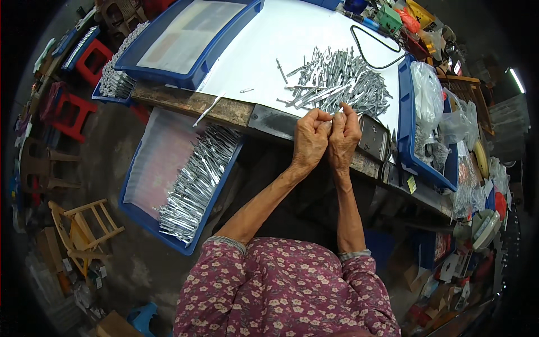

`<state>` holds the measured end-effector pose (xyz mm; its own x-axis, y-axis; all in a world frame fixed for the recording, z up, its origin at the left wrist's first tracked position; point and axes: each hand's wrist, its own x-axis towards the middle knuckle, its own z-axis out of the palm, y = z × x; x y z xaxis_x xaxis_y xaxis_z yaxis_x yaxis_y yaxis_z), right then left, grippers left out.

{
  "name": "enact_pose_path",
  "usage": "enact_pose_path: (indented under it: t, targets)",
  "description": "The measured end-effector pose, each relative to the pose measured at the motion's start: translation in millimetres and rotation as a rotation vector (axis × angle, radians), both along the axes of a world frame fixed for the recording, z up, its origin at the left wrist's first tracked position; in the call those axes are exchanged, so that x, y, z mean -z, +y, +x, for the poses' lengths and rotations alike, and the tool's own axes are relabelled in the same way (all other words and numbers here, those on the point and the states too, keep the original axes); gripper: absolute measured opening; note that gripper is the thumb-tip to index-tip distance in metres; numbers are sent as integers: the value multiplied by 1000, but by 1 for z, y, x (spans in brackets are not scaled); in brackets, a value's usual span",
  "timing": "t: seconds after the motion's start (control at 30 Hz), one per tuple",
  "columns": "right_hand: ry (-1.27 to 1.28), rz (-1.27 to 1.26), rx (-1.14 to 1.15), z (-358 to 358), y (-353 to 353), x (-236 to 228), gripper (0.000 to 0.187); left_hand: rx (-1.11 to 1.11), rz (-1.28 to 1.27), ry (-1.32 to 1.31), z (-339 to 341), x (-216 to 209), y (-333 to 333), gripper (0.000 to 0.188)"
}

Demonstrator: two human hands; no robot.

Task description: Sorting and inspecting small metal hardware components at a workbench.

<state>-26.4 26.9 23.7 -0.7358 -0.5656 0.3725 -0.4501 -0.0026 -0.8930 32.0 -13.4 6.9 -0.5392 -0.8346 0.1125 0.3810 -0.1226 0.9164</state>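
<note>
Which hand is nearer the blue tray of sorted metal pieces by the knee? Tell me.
Left. The left hand is on the side of the blue tray; the right hand is beside it, farther away, both at the table edge.

A blue tray (147, 216) of laid silvery pieces sat low at left. Red stools (73, 115) stood far left, a wooden chair (84, 227) nearer. Clear plastic bags (429, 92) filled the right-hand bin.

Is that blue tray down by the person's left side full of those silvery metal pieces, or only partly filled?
Partly filled. The blue tray holds a band of metal pieces along its right side; the left part shows a bare pale liner.
</note>
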Motion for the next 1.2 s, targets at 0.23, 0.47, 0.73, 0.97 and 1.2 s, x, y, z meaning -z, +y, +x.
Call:
enact_pose_path:
  t: [0.23, 0.47, 0.73, 0.97, 1.2]
  targets:
    - [-71, -8, -49, -16, 13, -2, 30, -238, -395, -357, 4, -8, -57, 16]
    - [-109, 0, -106, -20, 35, -5, 30, -458, -820, -782, -11, 7, -120, 24]
    - [-176, -35, -180, -24, 42, -4, 29, -274, -887, -826, 11, 6, -114, 25]
    - [-162, 33, -171, -30, 50, -4, 30, -654, -1063, -808, 106, -7, -111, 18]
    - [-168, 11, -111, -40, 53, -7, 26, -677, -973, -1196, 141, 24, -127, 10]
